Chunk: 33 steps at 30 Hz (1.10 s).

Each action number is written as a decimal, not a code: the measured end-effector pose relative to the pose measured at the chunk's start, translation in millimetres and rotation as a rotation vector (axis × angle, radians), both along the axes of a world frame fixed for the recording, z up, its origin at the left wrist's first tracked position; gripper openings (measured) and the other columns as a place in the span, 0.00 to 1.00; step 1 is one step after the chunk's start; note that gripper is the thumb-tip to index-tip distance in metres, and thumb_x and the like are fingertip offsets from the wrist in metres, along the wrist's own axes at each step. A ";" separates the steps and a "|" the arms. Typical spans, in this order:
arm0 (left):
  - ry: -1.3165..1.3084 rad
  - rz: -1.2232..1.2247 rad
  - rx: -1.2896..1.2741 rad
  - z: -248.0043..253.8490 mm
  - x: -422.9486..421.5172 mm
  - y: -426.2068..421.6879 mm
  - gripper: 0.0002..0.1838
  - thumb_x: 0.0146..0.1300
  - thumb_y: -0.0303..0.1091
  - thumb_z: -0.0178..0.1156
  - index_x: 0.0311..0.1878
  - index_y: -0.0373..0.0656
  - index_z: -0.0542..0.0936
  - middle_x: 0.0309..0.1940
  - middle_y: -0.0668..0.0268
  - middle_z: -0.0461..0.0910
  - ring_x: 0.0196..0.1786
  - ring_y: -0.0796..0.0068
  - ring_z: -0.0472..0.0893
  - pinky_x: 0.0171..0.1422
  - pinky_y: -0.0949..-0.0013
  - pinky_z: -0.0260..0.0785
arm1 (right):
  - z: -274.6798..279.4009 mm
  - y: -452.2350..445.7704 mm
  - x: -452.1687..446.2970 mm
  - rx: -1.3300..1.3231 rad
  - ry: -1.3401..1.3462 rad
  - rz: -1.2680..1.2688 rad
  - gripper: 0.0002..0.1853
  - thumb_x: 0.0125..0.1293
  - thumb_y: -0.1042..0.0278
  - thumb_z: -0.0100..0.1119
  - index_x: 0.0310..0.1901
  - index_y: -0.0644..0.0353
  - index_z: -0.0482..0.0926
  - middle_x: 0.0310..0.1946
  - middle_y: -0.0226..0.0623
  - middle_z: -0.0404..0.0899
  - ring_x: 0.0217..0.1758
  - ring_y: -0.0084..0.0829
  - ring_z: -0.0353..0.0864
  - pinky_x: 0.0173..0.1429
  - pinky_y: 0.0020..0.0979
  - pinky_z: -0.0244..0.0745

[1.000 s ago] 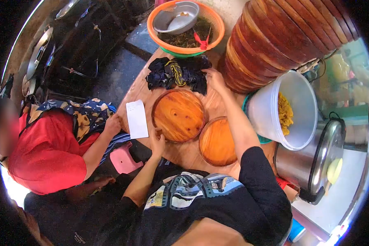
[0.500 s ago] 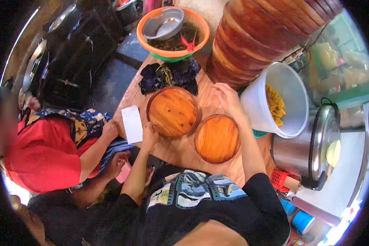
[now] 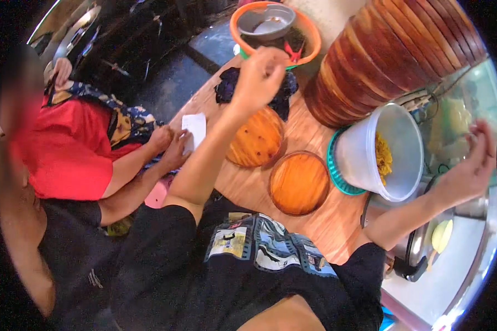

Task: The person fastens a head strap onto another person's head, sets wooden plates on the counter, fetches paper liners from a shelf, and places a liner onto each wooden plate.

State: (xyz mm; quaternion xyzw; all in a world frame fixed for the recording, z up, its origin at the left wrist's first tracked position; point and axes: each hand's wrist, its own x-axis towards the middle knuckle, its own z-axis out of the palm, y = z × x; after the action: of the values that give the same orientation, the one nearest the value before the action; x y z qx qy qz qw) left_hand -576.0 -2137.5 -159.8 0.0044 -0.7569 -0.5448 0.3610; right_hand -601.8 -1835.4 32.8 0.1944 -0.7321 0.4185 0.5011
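My left hand (image 3: 259, 77) is raised in front of the far part of the table, with its fingers curled in and nothing visible in them. Behind it lie a black plastic bag (image 3: 226, 85) and a round wooden plate (image 3: 258, 138), which my forearm partly covers. A second round wooden plate (image 3: 299, 183) rests nearer to me. Out at the right, my right hand (image 3: 475, 160) is lifted over the large metal pot (image 3: 414, 237), fingers stretched and somewhat blurred, holding nothing I can see. A whitish plastic tub (image 3: 364, 157) with yellow food (image 3: 383, 157) stands left of that hand.
A tall stack of wooden plates (image 3: 381, 60) leans at the back right. An orange colander (image 3: 315, 41) holds a grey bowl (image 3: 266, 22). Beneath the tub is a teal basket (image 3: 339, 171). At left, co-workers' hands (image 3: 171, 146) are by a white paper (image 3: 195, 129).
My left hand has risen from beside the wooden plate toward the colander. My right hand has swung from the table out to the right. A co-worker's hand has reached the paper.
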 end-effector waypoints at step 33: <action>-0.926 0.126 0.155 -188.1 247.9 55.0 0.10 0.56 0.26 0.55 0.42 0.35 0.77 0.29 0.56 0.78 0.29 0.66 0.79 0.35 0.67 0.71 | -473.8 -165.4 -174.8 0.705 -1.143 -0.073 0.19 0.53 0.48 0.64 0.38 0.55 0.82 0.36 0.47 0.83 0.43 0.49 0.82 0.47 0.45 0.77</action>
State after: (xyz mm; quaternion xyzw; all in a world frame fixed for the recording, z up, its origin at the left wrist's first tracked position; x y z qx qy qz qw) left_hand -328.1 -2082.5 -347.8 0.3196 -0.7935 -0.5176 0.0165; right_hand -776.6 -2000.8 -441.0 0.0694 -0.9812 0.1744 -0.0447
